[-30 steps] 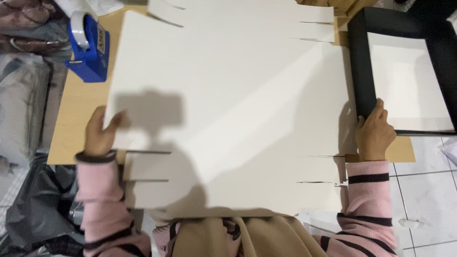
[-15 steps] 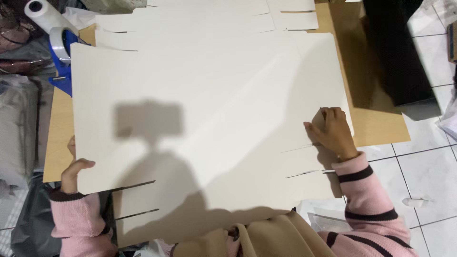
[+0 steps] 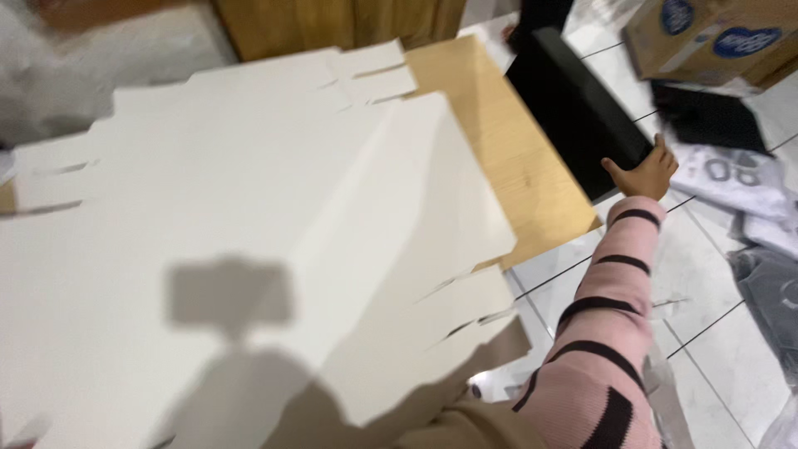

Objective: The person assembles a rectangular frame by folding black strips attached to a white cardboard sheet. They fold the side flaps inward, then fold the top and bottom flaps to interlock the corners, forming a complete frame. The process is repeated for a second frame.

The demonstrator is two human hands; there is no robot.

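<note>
The black box lid (image 3: pixel 573 116) now sits at the far right edge of the wooden table (image 3: pixel 507 166), partly overhanging the tiled floor (image 3: pixel 706 283), and the right hand (image 3: pixel 644 173) has left the sheet's slit edge, where it lay half a second ago, to stretch out and touch the lid's near corner, fingers spread rather than clamped. The large white die-cut cardboard sheet (image 3: pixel 249 216) lies flat across most of the table, no longer pinned on that side, so work seems to be turning from sheet to lid. The left hand is out of view, and clothing (image 3: pixel 731 175) and a cardboard carton (image 3: pixel 706 29) lie on the floor beyond.
</note>
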